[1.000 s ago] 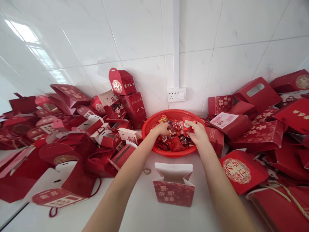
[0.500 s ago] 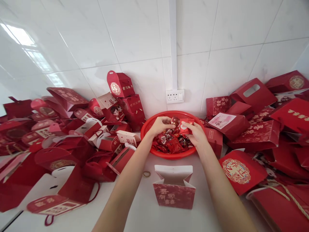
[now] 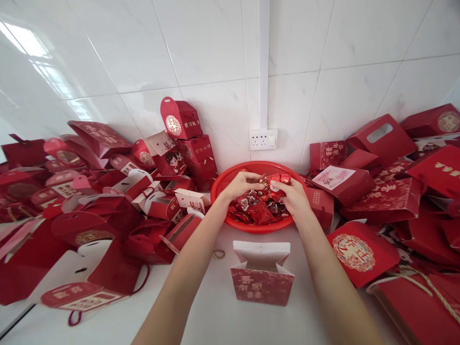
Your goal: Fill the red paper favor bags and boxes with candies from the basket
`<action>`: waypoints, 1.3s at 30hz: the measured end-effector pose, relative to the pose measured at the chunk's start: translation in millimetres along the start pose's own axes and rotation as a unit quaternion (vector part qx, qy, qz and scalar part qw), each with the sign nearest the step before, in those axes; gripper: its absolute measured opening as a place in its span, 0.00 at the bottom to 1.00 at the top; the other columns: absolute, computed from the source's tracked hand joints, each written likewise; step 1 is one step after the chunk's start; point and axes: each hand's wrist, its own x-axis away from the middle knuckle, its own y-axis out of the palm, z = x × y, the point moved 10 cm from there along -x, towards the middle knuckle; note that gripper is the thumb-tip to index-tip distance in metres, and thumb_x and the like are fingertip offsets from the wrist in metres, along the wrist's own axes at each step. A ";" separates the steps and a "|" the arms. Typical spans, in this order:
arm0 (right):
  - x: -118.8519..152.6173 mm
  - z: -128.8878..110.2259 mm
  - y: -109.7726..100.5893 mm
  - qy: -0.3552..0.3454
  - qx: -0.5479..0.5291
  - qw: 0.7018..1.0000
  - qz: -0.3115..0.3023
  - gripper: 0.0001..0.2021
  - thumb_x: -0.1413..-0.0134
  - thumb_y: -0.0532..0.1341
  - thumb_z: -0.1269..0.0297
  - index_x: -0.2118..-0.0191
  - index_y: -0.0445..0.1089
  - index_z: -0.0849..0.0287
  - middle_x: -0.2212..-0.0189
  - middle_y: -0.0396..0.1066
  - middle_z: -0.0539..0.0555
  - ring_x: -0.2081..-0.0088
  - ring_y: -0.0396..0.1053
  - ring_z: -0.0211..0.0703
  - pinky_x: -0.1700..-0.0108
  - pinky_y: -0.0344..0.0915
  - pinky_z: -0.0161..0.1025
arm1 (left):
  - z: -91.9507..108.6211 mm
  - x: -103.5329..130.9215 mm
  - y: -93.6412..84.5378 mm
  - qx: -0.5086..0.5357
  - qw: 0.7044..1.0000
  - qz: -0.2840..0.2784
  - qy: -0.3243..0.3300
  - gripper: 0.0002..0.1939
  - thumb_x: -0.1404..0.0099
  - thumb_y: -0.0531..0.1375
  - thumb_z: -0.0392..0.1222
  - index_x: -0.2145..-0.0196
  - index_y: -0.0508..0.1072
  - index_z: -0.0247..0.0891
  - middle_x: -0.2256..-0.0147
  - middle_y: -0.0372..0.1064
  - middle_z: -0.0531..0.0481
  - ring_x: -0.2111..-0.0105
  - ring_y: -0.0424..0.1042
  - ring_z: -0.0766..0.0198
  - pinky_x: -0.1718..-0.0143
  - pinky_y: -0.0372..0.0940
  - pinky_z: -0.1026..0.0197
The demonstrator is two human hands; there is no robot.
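Observation:
A red plastic basket (image 3: 230, 175) holds a heap of red wrapped candies (image 3: 261, 213). Over its left part is my left hand (image 3: 242, 186), its fingers bent and closed at the candies; what they grip is too small to tell. My right hand (image 3: 293, 195), over the right part, pinches a bright red packet (image 3: 279, 181) between thumb and fingers. Both hands are close together. Between my forearms, in front of the basket, an open-topped red paper box (image 3: 263, 286) stands upright on the white table (image 3: 223, 316).
Piles of red gift boxes lie left (image 3: 104, 211) and right (image 3: 384, 199). Stacked boxes (image 3: 197, 148) lean near the tiled wall behind the basket. A wall socket (image 3: 263, 139) is above it. A small beaded ring (image 3: 219, 254) lies beside my left forearm.
The whole view has shifted slightly. My right hand still has the red packet, now tilted differently, and both hands remain over the basket with small finger movements.

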 end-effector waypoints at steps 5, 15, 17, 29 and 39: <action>-1.4 -5.5 -6.0 -0.044 0.005 0.999 0.026 0.18 0.77 0.78 0.67 0.72 0.75 0.59 0.77 0.77 0.49 0.72 0.74 0.43 0.64 0.71 0.41 | -5.1 -0.9 -13.2 0.013 0.997 0.072 -0.018 0.23 0.63 0.78 0.41 0.67 0.80 0.32 0.70 0.78 0.48 0.67 0.75 0.61 0.54 0.68 0.53; 0.3 -8.0 -3.5 -0.048 0.025 0.998 0.028 0.17 0.79 0.76 0.69 0.75 0.75 0.59 0.77 0.76 0.48 0.74 0.71 0.40 0.66 0.70 0.40 | 1.8 2.1 -20.4 0.058 0.992 0.116 -0.002 0.22 0.68 0.78 0.40 0.72 0.80 0.33 0.73 0.76 0.51 0.70 0.74 0.63 0.59 0.69 0.56; 0.7 -9.6 -4.3 -0.056 0.029 0.997 0.034 0.17 0.80 0.76 0.68 0.75 0.75 0.59 0.77 0.76 0.48 0.74 0.71 0.40 0.67 0.69 0.39 | 1.2 1.8 -18.2 0.043 0.994 0.104 -0.007 0.22 0.69 0.79 0.40 0.73 0.80 0.33 0.72 0.77 0.51 0.70 0.74 0.63 0.59 0.69 0.56; 0.1 -10.1 -3.8 -0.048 -0.031 0.998 0.034 0.20 0.83 0.77 0.71 0.76 0.73 0.58 0.80 0.75 0.47 0.78 0.71 0.40 0.68 0.73 0.41 | 2.4 0.9 -17.2 0.094 0.990 0.104 -0.010 0.22 0.65 0.78 0.45 0.70 0.83 0.34 0.70 0.79 0.47 0.69 0.74 0.63 0.57 0.68 0.56; -2.3 -7.7 -10.5 -0.038 -0.061 0.996 0.047 0.17 0.80 0.76 0.71 0.76 0.74 0.58 0.79 0.76 0.48 0.76 0.73 0.42 0.67 0.74 0.41 | -5.8 -3.5 -41.0 0.105 0.979 0.176 0.003 0.19 0.61 0.76 0.48 0.71 0.81 0.36 0.72 0.77 0.51 0.69 0.72 0.66 0.59 0.66 0.60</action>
